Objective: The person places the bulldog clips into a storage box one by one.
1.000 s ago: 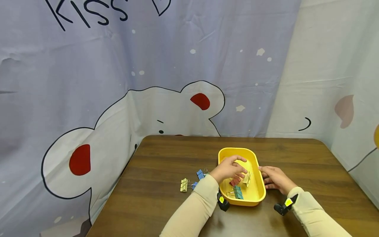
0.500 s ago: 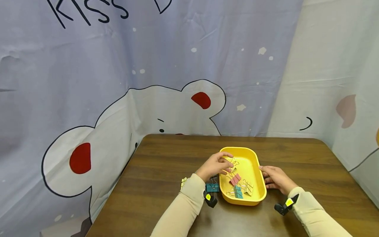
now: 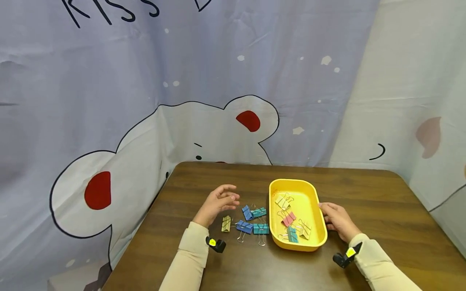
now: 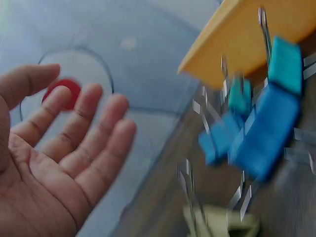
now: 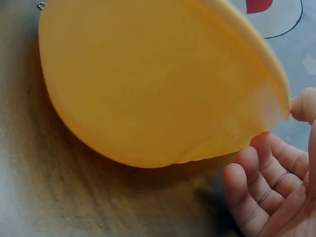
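Observation:
My left hand [image 3: 217, 205] is raised over the table with fingers spread and loosely bent, holding nothing; its bare palm shows in the left wrist view. Just right of it lie several binder clips: a yellow one [image 3: 226, 224], blue ones [image 3: 244, 227] and teal ones [image 3: 261, 229]. My right hand [image 3: 338, 220] holds the right side of a yellow tray [image 3: 321, 220], thumb at the rim and fingers by the outer wall. Inside the tray are a pink clip [image 3: 289, 219], a teal clip [image 3: 292, 234] and two pale yellow clips [image 3: 305, 231].
The brown wooden table [image 3: 204, 182] has rounded far corners. Behind it hangs a printed curtain [image 3: 204, 81], close to the table's back edge. The loose clips sit up against the tray's left side.
My left hand has moved left from above the tray, past the loose clips, uncovering them and the clips inside. My right hand stays at the tray's right side.

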The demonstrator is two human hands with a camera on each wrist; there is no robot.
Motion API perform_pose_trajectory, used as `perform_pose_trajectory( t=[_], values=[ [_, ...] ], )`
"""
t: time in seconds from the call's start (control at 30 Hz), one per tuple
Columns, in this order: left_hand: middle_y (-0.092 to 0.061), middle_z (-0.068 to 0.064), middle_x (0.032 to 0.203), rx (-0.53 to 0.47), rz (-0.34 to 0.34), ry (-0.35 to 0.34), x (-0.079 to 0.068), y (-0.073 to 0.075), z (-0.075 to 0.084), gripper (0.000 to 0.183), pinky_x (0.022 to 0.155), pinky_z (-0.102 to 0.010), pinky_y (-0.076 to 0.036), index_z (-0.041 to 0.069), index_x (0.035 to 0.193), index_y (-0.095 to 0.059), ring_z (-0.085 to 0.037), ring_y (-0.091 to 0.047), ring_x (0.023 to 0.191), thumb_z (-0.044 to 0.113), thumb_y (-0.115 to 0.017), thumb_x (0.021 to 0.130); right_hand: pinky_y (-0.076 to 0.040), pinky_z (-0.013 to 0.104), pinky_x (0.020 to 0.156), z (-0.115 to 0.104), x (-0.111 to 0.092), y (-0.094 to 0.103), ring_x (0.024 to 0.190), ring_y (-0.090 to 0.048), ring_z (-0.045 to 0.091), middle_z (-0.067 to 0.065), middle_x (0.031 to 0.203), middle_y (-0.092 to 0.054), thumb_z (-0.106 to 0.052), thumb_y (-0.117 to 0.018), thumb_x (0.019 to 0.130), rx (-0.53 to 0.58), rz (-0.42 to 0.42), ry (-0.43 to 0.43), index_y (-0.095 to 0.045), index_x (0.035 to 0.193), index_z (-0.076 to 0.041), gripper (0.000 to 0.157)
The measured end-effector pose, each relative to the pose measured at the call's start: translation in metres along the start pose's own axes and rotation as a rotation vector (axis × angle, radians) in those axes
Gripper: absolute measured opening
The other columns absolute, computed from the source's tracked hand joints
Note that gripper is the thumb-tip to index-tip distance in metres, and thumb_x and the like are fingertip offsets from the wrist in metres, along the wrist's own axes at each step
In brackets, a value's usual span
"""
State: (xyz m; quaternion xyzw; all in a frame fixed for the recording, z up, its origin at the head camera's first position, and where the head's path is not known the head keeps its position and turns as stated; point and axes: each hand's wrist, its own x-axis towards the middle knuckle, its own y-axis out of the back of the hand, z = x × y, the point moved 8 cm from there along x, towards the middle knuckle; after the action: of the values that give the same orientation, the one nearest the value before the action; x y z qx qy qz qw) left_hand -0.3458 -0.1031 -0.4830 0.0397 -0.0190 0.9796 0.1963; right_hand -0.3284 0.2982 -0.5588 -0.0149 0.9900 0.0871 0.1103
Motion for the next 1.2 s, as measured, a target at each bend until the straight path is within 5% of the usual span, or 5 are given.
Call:
perform_pose_trajectory(
  t=[0.2,0.37,0.63,0.9,1.2],
  values=[
    [-0.05,-0.033,0.137,-0.063,0.017,-0.086,-0.018,0.025,-0.019,0.045,0.097,-0.035,-0.054,0.006,0.141,-0.046,-0.033,-0.061,0.121,0.002,-0.061,0.099,-0.06,0.032,0.065,0.002,-0.002,0.0,0.074,-0.066,0.012,0.0,0.087,-0.065,-0.039,-0.055,0.104,0.001,0.055,0.028,-0.051,0.135,0.01,0.058],
    [-0.038,-0.029,0.151,-0.094,-0.033,-0.131,-0.028,0.025,-0.034,0.062,0.116,-0.047,-0.036,-0.001,0.148,-0.034,-0.047,-0.034,0.143,-0.01,-0.061,0.094,-0.057,0.028,0.062,0.001,-0.003,0.002,0.07,-0.063,0.009,-0.003,0.081,-0.064,-0.038,-0.057,0.104,0.019,0.079,0.048,-0.053,0.132,0.01,0.056],
    [-0.014,-0.027,0.164,-0.046,-0.112,-0.083,-0.039,0.02,-0.054,0.096,0.123,-0.055,-0.007,0.006,0.159,-0.017,-0.039,-0.013,0.153,-0.019,-0.07,0.082,-0.056,0.027,0.061,0.003,-0.001,0.003,0.07,-0.06,0.008,-0.004,0.082,-0.062,-0.039,-0.057,0.104,0.028,0.087,0.035,-0.05,0.137,0.009,0.059],
    [-0.016,-0.027,0.162,0.058,-0.143,-0.072,-0.038,0.019,-0.062,0.111,0.123,-0.054,-0.007,0.005,0.16,-0.007,-0.041,-0.014,0.151,-0.019,-0.076,0.077,-0.056,0.026,0.06,0.003,-0.003,0.004,0.069,-0.059,0.007,-0.005,0.08,-0.062,-0.041,-0.058,0.103,0.045,0.114,0.051,-0.051,0.136,0.009,0.061],
    [-0.051,-0.024,0.141,0.281,-0.119,-0.074,-0.038,0.021,-0.07,0.102,0.118,-0.056,-0.024,0.004,0.158,-0.02,-0.038,-0.043,0.137,-0.017,-0.078,0.076,-0.055,0.026,0.059,0.006,-0.004,0.003,0.068,-0.058,0.009,-0.005,0.078,-0.06,-0.044,-0.059,0.101,0.027,0.138,0.047,-0.057,0.127,0.006,0.057]
  ],
)
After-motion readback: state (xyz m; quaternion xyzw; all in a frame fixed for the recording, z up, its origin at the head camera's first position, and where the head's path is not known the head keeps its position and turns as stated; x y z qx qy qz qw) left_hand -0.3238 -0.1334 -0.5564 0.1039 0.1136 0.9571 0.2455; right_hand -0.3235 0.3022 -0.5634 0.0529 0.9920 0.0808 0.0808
